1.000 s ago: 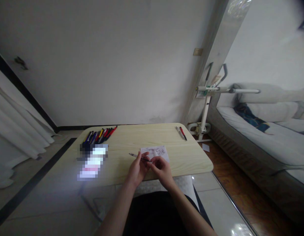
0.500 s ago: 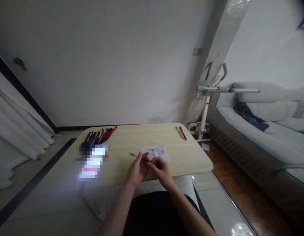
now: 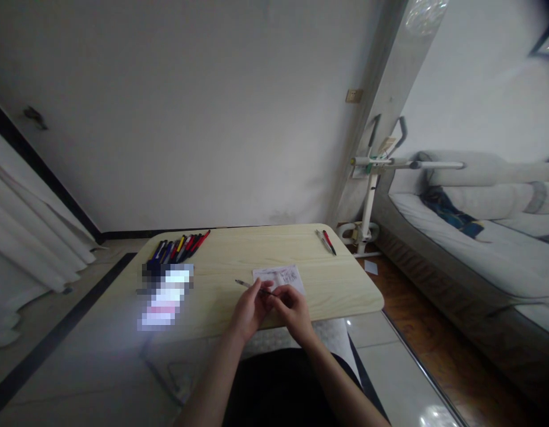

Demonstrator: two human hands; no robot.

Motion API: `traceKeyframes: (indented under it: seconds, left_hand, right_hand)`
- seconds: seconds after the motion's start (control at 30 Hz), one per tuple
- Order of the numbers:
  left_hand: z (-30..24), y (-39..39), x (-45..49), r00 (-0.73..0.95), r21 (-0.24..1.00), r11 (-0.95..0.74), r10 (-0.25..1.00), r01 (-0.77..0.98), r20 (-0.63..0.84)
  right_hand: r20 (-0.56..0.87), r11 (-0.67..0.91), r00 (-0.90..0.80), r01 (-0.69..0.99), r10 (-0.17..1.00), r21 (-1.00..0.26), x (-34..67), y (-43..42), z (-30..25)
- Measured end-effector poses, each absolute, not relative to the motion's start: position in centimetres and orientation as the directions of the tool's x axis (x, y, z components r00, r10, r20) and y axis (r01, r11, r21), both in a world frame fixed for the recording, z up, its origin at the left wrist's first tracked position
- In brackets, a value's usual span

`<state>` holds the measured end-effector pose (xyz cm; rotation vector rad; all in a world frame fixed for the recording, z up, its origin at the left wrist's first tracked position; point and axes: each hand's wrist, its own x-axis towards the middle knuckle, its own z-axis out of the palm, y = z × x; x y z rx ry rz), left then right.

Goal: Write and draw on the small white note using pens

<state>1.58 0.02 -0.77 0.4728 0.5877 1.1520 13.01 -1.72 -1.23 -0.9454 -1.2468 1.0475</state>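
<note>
Both my hands meet above the near edge of a pale wood table (image 3: 345, 284). My left hand (image 3: 251, 309) is closed around a slim pen (image 3: 243, 283), whose one end sticks out to the left past the thumb. At the pen's other end, the fingertips of my right hand (image 3: 293, 305) pinch it; that end is mostly hidden by the fingers. Just beyond my hands lies a white sheet of paper (image 3: 287, 276) with dark handwriting or scribbles, its near part covered by my hands.
Several pens and markers (image 3: 179, 246) lie in a row at the table's back left. Nearer stands a bright, pixelated object (image 3: 165, 302). Two pens (image 3: 326, 242), one red and one silvery, lie at the back right. Exercise equipment (image 3: 370, 201) and a sofa (image 3: 470, 237) stand to the right.
The pen's left end has shifted slightly to the right, and my left fingers have closed a little more over it. The whole view has moved very slightly.
</note>
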Motion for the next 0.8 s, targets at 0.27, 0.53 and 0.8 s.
traceKeyframes:
  seconds: [0.27,0.53,0.8]
  left_hand:
    - [-1.40,0.08,1.85,0.258,0.688,0.291,0.954,-0.665,-0.154]
    - [-1.02,-0.16,1.83,0.223,0.725,0.233,0.968,-0.648,-0.111]
    - [-0.75,-0.29,1.71,0.244,0.723,0.235,0.965,-0.649,-0.095]
  right_hand:
    - [0.241,0.235,-0.005,-0.218,0.970,-0.947,13.10,-1.72,-1.03]
    - [0.246,0.247,0.025,-0.120,0.969,-0.962,13.25,-1.70,-1.07]
    - [0.266,0.270,0.051,-0.066,0.962,-0.961,13.50,-1.53,-1.74]
